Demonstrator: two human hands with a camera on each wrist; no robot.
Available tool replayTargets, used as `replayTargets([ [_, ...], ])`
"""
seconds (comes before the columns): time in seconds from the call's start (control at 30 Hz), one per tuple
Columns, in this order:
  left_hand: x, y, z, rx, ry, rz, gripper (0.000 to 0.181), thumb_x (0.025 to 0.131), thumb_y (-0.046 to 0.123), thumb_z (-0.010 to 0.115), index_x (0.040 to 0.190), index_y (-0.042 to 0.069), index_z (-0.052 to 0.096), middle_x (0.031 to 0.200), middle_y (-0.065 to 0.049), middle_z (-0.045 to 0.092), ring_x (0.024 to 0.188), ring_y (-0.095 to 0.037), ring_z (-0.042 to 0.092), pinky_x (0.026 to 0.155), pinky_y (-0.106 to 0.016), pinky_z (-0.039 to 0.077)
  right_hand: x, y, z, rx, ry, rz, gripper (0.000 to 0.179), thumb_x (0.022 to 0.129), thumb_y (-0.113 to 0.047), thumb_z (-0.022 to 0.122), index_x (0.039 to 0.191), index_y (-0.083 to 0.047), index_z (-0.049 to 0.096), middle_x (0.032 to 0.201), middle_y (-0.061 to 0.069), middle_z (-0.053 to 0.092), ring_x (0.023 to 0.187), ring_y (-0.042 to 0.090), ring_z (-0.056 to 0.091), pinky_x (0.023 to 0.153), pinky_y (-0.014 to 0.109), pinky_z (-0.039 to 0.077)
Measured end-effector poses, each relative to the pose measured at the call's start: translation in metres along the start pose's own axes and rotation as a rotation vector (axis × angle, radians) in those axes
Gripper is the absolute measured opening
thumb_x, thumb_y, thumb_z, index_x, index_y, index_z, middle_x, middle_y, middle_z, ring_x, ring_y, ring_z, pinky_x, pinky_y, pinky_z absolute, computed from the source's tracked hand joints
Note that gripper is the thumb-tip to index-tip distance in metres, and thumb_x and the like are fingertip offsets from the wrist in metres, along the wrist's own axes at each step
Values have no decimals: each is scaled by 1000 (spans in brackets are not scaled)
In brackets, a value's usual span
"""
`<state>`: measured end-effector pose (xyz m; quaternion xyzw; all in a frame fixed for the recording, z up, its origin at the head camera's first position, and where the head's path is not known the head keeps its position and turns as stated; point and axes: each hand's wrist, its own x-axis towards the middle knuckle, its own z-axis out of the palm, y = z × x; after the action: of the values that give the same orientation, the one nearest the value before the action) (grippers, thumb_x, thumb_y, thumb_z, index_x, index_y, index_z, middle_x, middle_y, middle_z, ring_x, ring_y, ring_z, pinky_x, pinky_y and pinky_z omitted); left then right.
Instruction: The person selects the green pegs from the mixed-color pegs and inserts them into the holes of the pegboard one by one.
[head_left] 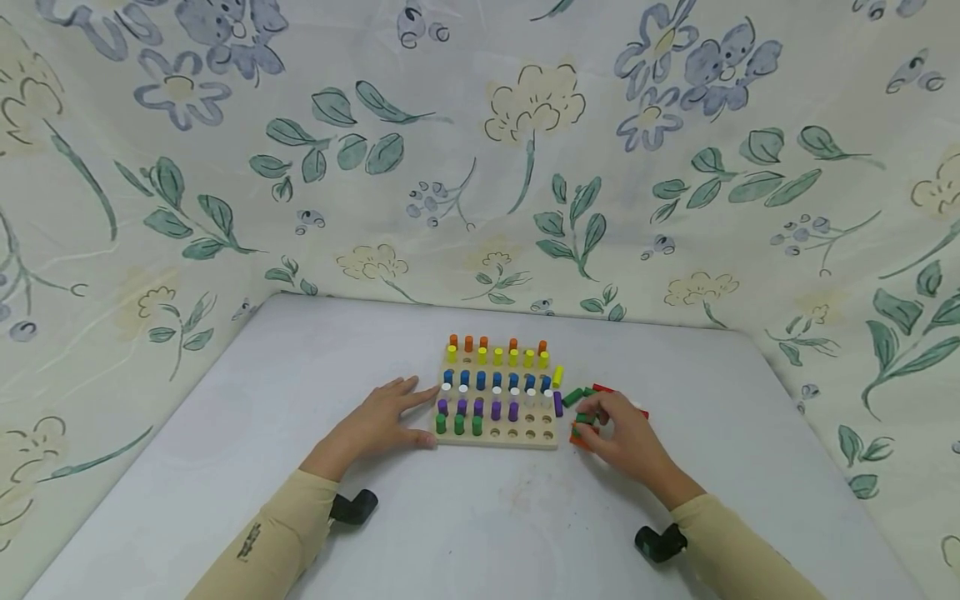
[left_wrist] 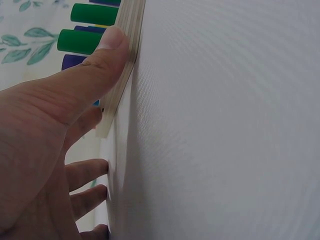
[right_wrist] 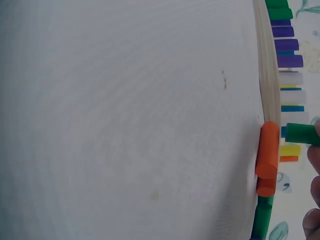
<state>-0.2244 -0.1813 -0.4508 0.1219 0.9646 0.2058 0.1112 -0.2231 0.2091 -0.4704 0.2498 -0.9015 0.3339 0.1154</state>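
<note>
A wooden pegboard (head_left: 495,445) holds coloured pegs in rows: orange at the back, then yellow, blue, white, purple and green at the front. My left hand (head_left: 378,421) touches its left side, fingers spread; in the left wrist view the thumb (left_wrist: 107,55) presses on the board's edge near the green pegs. Right of the board, my right hand (head_left: 628,435) pinches a green peg (right_wrist: 301,133), raised off the table. Below it lie orange pegs (right_wrist: 268,150) and another green peg (right_wrist: 262,217). Most right fingers are outside the right wrist view.
Loose pegs lie between board and right hand: a yellow peg (head_left: 558,377), a purple peg (head_left: 558,405), a green peg (head_left: 573,397) and a red peg (head_left: 603,388). Others are partly hidden behind the hand. A floral cloth (head_left: 480,167) hangs behind the white table (head_left: 480,533).
</note>
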Motion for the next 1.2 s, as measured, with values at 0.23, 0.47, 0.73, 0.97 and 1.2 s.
replayTargets([
  [0.23, -1, 0, -1, -3, 2, -7, 91, 80, 60, 78, 156, 24, 44, 165, -21, 26, 152, -47, 16, 117, -69, 22, 4, -4, 5, -4, -20, 26, 27, 87, -13, 81, 109, -13, 65, 96, -6, 60, 87, 14, 53, 70, 25, 52],
  [0.47, -1, -1, 1, 11, 20, 11, 90, 80, 59, 78, 155, 22, 45, 164, -22, 29, 151, -47, 18, 118, -68, 22, 8, -15, 9, 8, -60, 49, 28, 88, -15, 81, 111, -13, 65, 100, -6, 62, 89, 15, 56, 76, 27, 56],
  [0.73, -1, -1, 1, 18, 22, 10, 90, 80, 61, 77, 155, 23, 45, 164, -22, 28, 151, -48, 18, 117, -69, 22, 9, -18, 12, 25, -52, 24, 26, 89, -14, 80, 109, -13, 65, 100, -6, 63, 88, 18, 57, 77, 32, 57],
  [0.97, -1, -1, 1, 19, 22, 13, 91, 80, 62, 77, 155, 22, 45, 164, -22, 28, 151, -48, 18, 117, -69, 22, 10, -19, 16, 27, -48, 5, 25, 89, -15, 80, 109, -14, 65, 101, -7, 63, 93, 17, 59, 83, 34, 58],
  [1.2, -2, 0, 0, 12, 18, 11, 91, 80, 61, 77, 155, 23, 45, 164, -21, 28, 152, -47, 17, 118, -68, 21, 12, -22, 21, 36, -52, 5, 25, 89, -16, 80, 110, -15, 65, 99, -8, 61, 88, 14, 55, 75, 25, 55],
])
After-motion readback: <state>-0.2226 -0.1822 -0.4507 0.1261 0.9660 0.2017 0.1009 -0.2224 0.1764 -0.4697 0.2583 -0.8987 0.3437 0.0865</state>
